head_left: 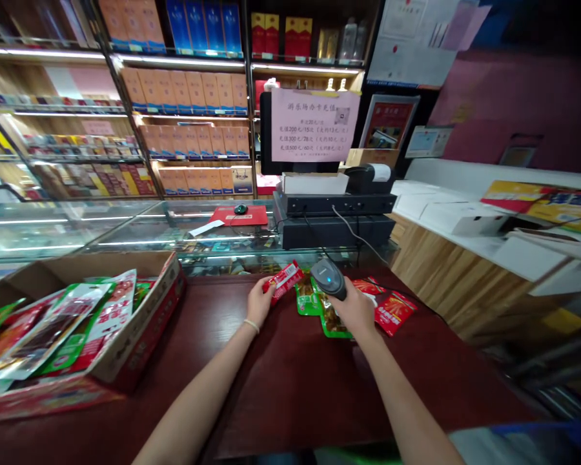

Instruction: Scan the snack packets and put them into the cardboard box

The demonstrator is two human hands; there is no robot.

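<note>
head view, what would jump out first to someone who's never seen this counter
At the middle of the dark red counter, the right hand holds a grey barcode scanner beside a red snack packet pinched in the left hand. More green and red packets lie under and right of the scanner. At the left edge, a cardboard box brims with snack bags.

Pink sign (314,124): "200", "300", "500".
</note>
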